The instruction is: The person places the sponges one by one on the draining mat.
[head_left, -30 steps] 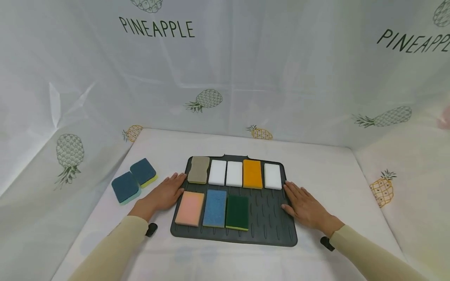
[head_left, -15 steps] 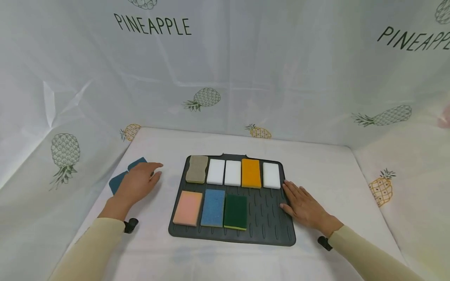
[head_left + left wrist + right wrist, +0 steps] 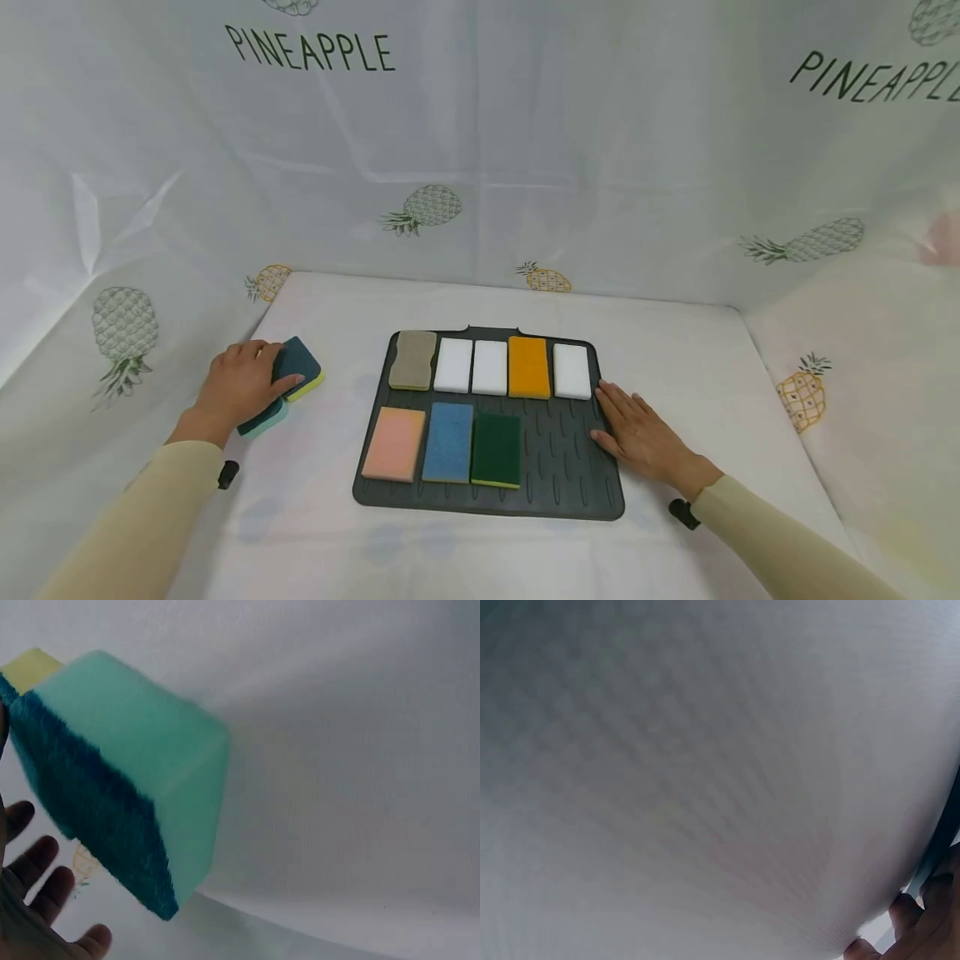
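Note:
Over at the left, my left hand [image 3: 234,387] hovers close over a sponge with a dark blue scouring face and mint-green foam [image 3: 264,418], hiding much of it. The left wrist view shows this mint-green sponge [image 3: 139,727] with the fingers [image 3: 34,862] spread beside its blue face. Right behind lies a second blue-faced sponge with yellow foam [image 3: 297,362], near the thumb. My right hand [image 3: 643,436] rests flat with fingertips at the right edge of the dark grey ridged mat [image 3: 562,467]. In the right wrist view, its fingers [image 3: 922,922] show only at the lower right corner.
On the mat's back row lie a grey-brown sponge [image 3: 412,361], three white sponges, one of them at the right end [image 3: 572,372], and an orange sponge [image 3: 528,367]. Its front row holds a pink sponge [image 3: 393,444], a blue one [image 3: 447,442] and a dark green one [image 3: 496,451].
My left hand has left the mat's left edge and travelled left to the two blue-faced sponges. The right hand stays at the mat's right edge.

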A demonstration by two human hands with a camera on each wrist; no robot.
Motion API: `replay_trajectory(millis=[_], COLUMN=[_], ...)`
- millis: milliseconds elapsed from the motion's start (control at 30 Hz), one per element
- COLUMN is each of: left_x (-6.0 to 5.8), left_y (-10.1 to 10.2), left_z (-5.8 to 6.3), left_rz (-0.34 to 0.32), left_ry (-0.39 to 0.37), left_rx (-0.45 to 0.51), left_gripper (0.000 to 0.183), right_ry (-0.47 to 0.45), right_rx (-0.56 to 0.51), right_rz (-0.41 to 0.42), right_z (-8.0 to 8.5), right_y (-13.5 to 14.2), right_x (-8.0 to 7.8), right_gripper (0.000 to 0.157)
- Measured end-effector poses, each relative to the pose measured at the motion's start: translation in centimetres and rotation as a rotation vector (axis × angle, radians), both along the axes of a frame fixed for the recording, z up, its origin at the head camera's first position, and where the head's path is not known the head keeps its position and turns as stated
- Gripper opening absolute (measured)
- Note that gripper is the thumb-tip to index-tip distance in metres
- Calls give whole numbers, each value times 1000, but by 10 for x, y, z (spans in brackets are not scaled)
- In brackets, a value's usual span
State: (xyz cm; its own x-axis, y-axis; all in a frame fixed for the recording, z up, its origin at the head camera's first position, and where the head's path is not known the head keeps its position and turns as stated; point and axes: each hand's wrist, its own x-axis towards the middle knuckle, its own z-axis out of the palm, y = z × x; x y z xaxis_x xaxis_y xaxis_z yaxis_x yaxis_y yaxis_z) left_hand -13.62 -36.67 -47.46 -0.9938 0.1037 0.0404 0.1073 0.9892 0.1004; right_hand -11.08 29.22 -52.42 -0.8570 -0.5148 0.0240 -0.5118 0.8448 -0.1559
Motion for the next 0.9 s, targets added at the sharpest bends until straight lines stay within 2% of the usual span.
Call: replay_trajectory(millis=[133,300,467,567,633,900], left_x=[2,5,6,9,11,16], left_y=[0,9,21,28,32,38], left_z=[-6,-3,-1,-4,-6,-13], left_rz=[25,26,-16,-46,-48,11], left_ry=[8,59,194,304,340,262], left_rx=[9,12,-26,-42,-46,9], left_gripper=[94,104,102,99,96,114], right_ry=[-16,-49,-47,-35,-31,-31], right_rx=[10,26,11,0,0,8], right_rz=[-2,-15,-18,-15,-14,-16], right_z=[-1,-2,-3,-2,-2,-4], right_y=[0,1,1,0,0,2], right_x=[-2,-3,-3,-2,-2,-2], right_gripper=[76,78,78,78,77,77])
